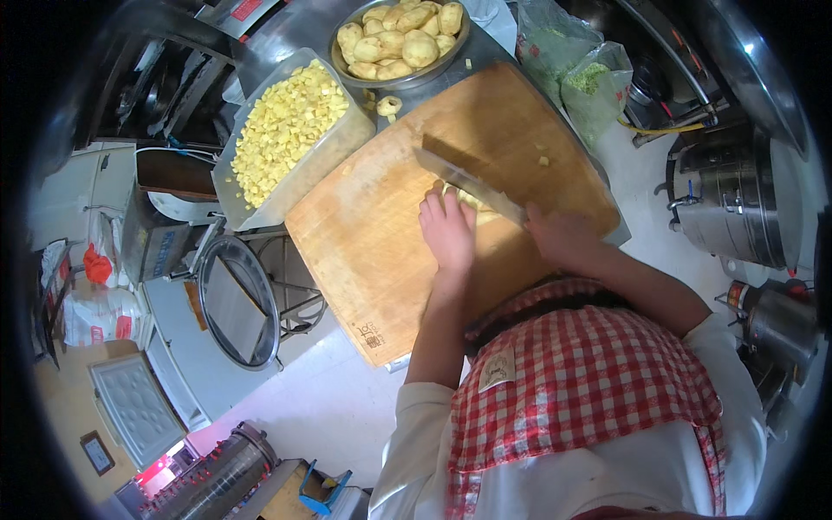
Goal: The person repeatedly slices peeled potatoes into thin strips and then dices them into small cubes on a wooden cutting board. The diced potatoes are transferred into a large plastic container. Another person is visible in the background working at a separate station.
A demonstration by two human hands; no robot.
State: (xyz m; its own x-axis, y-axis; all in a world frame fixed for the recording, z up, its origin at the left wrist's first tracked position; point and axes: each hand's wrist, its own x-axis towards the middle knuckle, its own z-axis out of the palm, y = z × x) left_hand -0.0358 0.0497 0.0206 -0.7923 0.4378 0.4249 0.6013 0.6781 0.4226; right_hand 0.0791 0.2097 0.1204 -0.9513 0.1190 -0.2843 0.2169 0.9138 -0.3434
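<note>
My right hand [560,235] grips the handle of a wide-bladed kitchen knife [468,182] over a wooden cutting board [377,240]. Under and beside the blade lie pale yellow potato pieces [484,214], partly hidden by the knife and my fingers. The fingers of my left hand [448,224] press on these pieces, close to the blade's near side. Diced potato [289,123] fills much of a translucent plastic tub at the board's upper left. Beyond the board, a metal bowl [398,82] holds several whole peeled potatoes [390,44].
A partly cut potato [389,106] lies between tub and bowl. Small scraps [543,160] dot the board's right part. Plastic bags with chopped greens [588,78] sit past its upper right edge. A round metal tray [239,302] stands at left, a large steel pot [728,195] at right.
</note>
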